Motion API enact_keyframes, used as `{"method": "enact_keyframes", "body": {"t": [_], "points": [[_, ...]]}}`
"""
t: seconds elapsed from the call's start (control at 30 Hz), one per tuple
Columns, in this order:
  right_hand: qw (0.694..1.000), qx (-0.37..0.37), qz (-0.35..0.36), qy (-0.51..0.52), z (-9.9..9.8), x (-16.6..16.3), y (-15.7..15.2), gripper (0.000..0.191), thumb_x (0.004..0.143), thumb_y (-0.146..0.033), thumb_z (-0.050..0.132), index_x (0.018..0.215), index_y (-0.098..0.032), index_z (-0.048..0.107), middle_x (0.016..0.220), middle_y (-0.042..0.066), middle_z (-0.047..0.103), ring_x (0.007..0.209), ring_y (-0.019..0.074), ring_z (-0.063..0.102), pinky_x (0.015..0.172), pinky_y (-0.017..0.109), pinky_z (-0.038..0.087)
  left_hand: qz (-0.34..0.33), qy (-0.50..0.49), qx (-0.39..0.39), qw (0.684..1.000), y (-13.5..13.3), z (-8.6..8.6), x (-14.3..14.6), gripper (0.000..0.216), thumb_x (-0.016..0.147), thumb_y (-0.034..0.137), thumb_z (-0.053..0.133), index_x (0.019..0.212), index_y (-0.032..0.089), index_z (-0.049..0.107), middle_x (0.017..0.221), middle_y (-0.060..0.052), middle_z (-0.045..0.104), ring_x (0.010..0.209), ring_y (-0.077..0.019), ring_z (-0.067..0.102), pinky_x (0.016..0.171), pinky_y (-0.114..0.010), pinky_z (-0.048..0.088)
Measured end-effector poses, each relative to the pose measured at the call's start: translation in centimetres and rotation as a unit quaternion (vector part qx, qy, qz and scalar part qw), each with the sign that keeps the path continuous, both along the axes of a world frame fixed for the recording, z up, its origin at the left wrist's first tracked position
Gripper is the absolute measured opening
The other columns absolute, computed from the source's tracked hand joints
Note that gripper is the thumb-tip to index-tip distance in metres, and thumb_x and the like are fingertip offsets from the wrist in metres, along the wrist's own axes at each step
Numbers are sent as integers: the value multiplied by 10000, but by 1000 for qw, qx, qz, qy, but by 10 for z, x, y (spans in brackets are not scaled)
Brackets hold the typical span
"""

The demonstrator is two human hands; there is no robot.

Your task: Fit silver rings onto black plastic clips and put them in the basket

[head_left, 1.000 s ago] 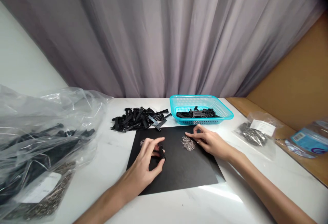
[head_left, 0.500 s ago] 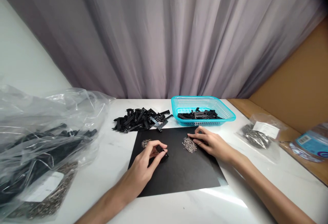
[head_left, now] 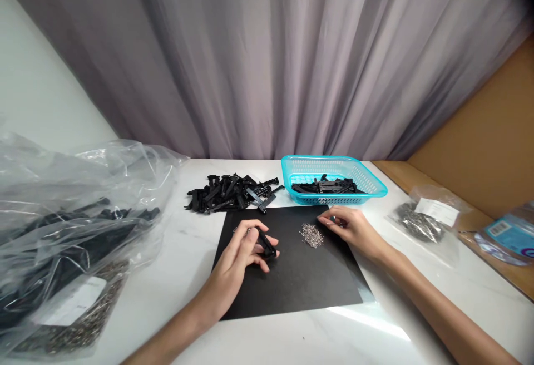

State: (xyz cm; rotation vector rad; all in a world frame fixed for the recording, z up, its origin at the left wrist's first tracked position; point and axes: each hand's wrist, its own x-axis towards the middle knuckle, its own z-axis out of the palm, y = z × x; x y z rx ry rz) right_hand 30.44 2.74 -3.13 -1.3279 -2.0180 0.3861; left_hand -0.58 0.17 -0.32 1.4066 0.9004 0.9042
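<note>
My left hand (head_left: 244, 251) is closed around a black plastic part (head_left: 266, 243), held tilted over the left half of a black mat (head_left: 296, 281). My right hand (head_left: 348, 228) hovers near the mat's far right corner, thumb and fingertips pinched together; whatever they hold is too small to name. Just left of it lies a heap of small silvery metal pieces (head_left: 311, 235). A second little heap of metal pieces is mostly hidden behind my left hand.
Loose black plastic parts (head_left: 233, 192) are piled behind the mat. A turquoise basket (head_left: 381, 190) holds more. Clear bags (head_left: 137, 170) crowd the left side; a labelled bag of metal pieces (head_left: 421, 226) and a plastic bottle (head_left: 509, 237) stand right.
My left hand has turned the black plastic part and its fingers have shifted along it. My right hand has drawn away from the metal heap, slightly to the right, its fingertips now together.
</note>
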Motion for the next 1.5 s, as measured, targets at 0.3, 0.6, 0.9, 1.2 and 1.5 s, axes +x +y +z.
{"method": "enact_keyframes", "body": {"t": [0.3, 0.6, 0.9, 1.2, 1.5], "points": [[1000, -9, -3, 11, 0, 2, 1, 177, 973, -321, 585, 999, -211, 722, 933, 64, 751, 741, 197, 647, 663, 323, 504, -45, -39, -58, 997, -2, 14, 2, 353, 971, 549, 578, 1098, 232, 670, 1276, -87, 659, 1272, -287, 598, 1065, -421, 525], [1000, 2, -10, 8, 0, 2, -1, 193, 958, -270, 562, 1115, -214, 659, 918, 55, 722, 684, 181, 609, 625, 305, 489, -90, -46, -68, 993, -1, 13, -2, 329, 891, 496, 713, 1009, 256, 521, 1319, -98, 694, 1331, -307, 617, 1189, -550, 444], [1000, 28, 1, -13, 4, 0, -3, 210, 963, -227, 514, 1024, -206, 714, 991, 78, 669, 718, 168, 597, 645, 302, 485, -47, -16, 45, 998, 9, 4, -5, 715, 727, 277, 884, 1346, 253, 527, 1432, -129, 612, 1363, -299, 574, 1196, -493, 455], [999, 50, -11, 0, 17, -14, -13, 178, 1003, -266, 516, 970, -211, 682, 958, 71, 668, 684, 162, 551, 630, 305, 468, -17, 81, 128, 988, 8, 5, -9, 680, 704, 356, 913, 1310, 311, 606, 1412, -62, 613, 1300, -287, 587, 1168, -491, 464], [996, -13, 40, 84, 35, -72, -47, 138, 984, -289, 613, 946, -232, 733, 878, 35, 722, 709, 165, 598, 615, 290, 487, -7, 127, 204, 971, 10, -4, -11, 692, 754, 394, 880, 1363, 324, 560, 1367, -60, 621, 1277, -290, 590, 1153, -501, 462]]}}
